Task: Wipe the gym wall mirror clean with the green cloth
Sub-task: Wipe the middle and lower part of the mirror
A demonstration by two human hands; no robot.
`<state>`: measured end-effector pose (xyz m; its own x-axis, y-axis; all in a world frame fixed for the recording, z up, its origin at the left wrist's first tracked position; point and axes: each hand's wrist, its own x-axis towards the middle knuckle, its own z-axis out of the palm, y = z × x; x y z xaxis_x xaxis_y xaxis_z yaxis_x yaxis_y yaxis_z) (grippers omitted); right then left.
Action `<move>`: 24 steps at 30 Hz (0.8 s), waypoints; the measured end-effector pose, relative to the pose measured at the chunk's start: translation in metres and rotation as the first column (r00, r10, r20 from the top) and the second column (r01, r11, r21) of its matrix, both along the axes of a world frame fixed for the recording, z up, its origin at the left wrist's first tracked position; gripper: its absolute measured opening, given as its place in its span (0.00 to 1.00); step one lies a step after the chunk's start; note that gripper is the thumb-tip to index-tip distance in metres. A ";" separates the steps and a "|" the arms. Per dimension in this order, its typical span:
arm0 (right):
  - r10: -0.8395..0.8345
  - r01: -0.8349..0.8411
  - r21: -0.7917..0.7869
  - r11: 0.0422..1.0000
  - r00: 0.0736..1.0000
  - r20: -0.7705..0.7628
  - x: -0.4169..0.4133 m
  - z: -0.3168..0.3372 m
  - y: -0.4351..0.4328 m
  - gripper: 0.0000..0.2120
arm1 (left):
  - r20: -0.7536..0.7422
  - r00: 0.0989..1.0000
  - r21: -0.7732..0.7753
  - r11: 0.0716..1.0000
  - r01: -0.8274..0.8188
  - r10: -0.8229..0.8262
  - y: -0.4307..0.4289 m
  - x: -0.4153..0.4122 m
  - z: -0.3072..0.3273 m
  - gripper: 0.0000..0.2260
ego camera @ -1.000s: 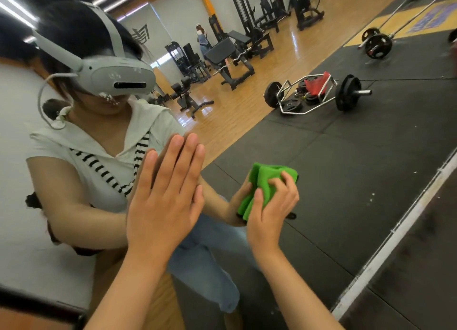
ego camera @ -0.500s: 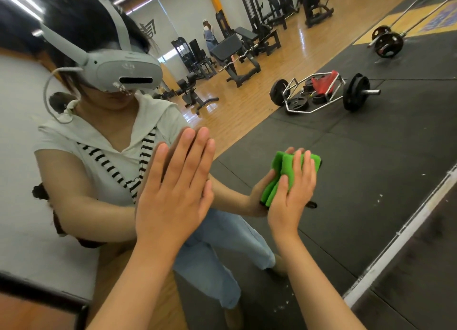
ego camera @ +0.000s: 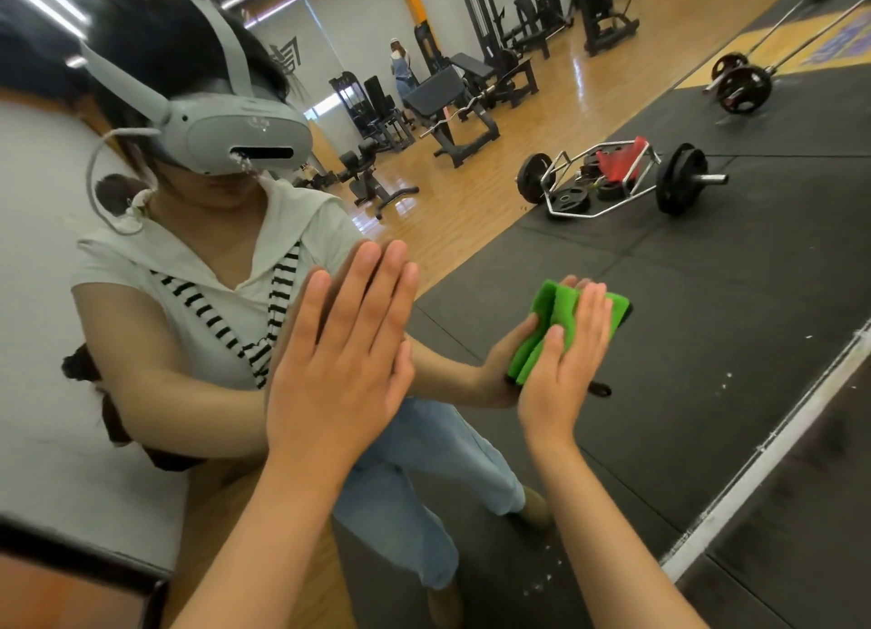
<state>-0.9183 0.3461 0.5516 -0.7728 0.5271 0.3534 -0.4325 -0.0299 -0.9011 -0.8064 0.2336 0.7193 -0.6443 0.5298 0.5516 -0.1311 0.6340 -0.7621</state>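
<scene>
The right hand [ego camera: 563, 360] lies flat on the green cloth [ego camera: 565, 320] and presses it against the mirror [ego camera: 707, 298], with the fingers stretched over the folded cloth, not curled around it. The cloth is bunched in a few folds, and its upper and left parts show beyond the fingers. Left of the cloth, the left hand [ego camera: 344, 360] is open and empty, its palm and straight fingers flat on the glass.

In the mirror, behind the cloth, the reflection shows the person's own arms meeting the real hands, a white top with striped trim, light blue trousers and a grey headset [ego camera: 235, 133]. Above and right of the cloth, the reflection shows a hex bar [ego camera: 608, 181] with black plates on the dark rubber floor, and farther up a barbell [ego camera: 744, 86]. Below and right of the cloth, the pale lower frame of the mirror [ego camera: 773, 454] runs diagonally, with small white specks on the glass near it.
</scene>
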 end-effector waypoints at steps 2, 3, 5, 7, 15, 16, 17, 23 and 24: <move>-0.025 0.033 -0.131 0.991 0.998 0.063 -0.014 -0.011 0.009 0.26 | -0.001 1.000 -0.006 1.000 -0.007 0.007 -0.001 0.000 -0.001 0.26; -0.025 0.051 -0.198 0.979 0.991 0.130 -0.014 -0.019 0.009 0.26 | -0.004 1.000 -0.010 1.000 -0.009 0.009 -0.001 0.000 -0.001 0.26; -0.004 0.056 -0.235 0.970 0.976 0.219 0.000 -0.029 0.001 0.26 | -0.003 1.000 -0.014 1.000 -0.012 0.012 -0.001 0.000 0.000 0.26; 0.010 0.022 -0.170 0.985 0.983 0.181 0.021 -0.025 -0.015 0.26 | -0.003 1.000 -0.018 1.000 -0.006 0.006 -0.001 0.000 -0.001 0.26; 0.032 -0.030 0.018 0.999 0.995 -0.091 0.007 0.026 -0.005 0.27 | -0.004 1.000 -0.019 1.000 0.004 -0.004 -0.001 -0.001 0.000 0.26; 0.021 -0.022 -0.011 1.000 0.998 -0.062 0.001 0.016 -0.002 0.27 | -0.007 1.000 -0.023 1.000 0.004 -0.005 -0.001 -0.001 -0.001 0.27; 0.017 -0.018 -0.050 0.999 1.000 -0.021 0.000 0.007 -0.001 0.27 | -0.010 1.000 -0.027 1.000 0.004 -0.005 -0.002 -0.001 0.000 0.27; 0.110 -0.107 -0.070 0.992 0.993 0.047 0.061 -0.005 -0.041 0.27 | -0.001 1.000 -0.036 0.999 -0.004 0.004 -0.001 0.000 0.000 0.27; 0.140 -0.139 -0.046 0.989 0.990 0.020 0.066 0.002 -0.044 0.27 | 0.005 1.000 -0.036 0.999 -0.006 0.006 -0.001 0.000 0.000 0.27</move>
